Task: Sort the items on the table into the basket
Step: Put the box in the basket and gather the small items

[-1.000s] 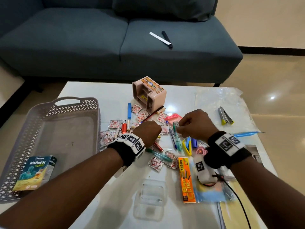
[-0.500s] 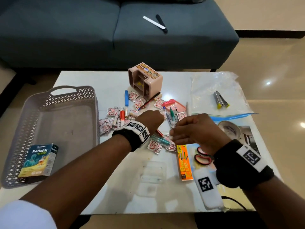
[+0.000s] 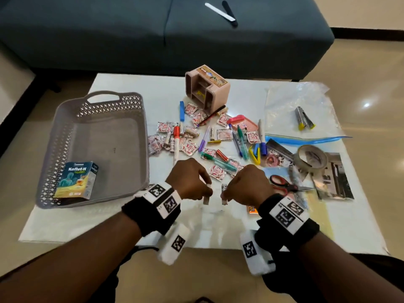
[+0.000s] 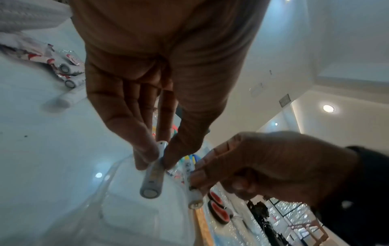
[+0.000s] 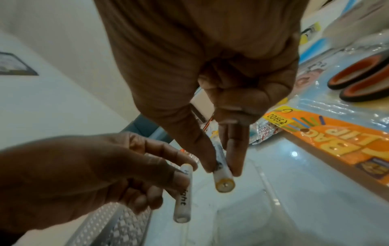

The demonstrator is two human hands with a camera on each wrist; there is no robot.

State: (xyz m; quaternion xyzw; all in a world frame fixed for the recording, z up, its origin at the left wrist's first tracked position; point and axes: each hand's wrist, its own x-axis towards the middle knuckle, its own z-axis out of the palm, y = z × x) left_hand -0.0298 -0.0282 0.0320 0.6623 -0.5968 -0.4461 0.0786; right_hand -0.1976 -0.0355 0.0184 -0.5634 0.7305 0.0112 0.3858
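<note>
My left hand (image 3: 205, 193) pinches a white battery (image 3: 206, 199) between thumb and fingertips, end down, near the table's front edge. My right hand (image 3: 224, 194) pinches a second white battery (image 3: 223, 200) just beside it, a small gap between the two. In the left wrist view my left hand (image 4: 155, 160) has its battery (image 4: 152, 180) over a clear plastic case (image 4: 126, 209). The right wrist view has my right hand (image 5: 223, 166) on its yellow-ended battery (image 5: 223, 178). The grey basket (image 3: 65, 108) stands at the left with a medicine box (image 3: 76, 180) inside.
Pens, markers and sweet sachets (image 3: 190, 147) lie heaped mid-table behind my hands. A pink organiser (image 3: 207, 88) stands at the back. Red scissors (image 3: 284, 184), a tape roll (image 3: 310, 158), an orange packet (image 5: 336, 138) and a zip bag (image 3: 301, 110) lie at the right.
Both hands have come back from the pile toward the table's front edge, each holding a battery, and now hang side by side over the clear case.
</note>
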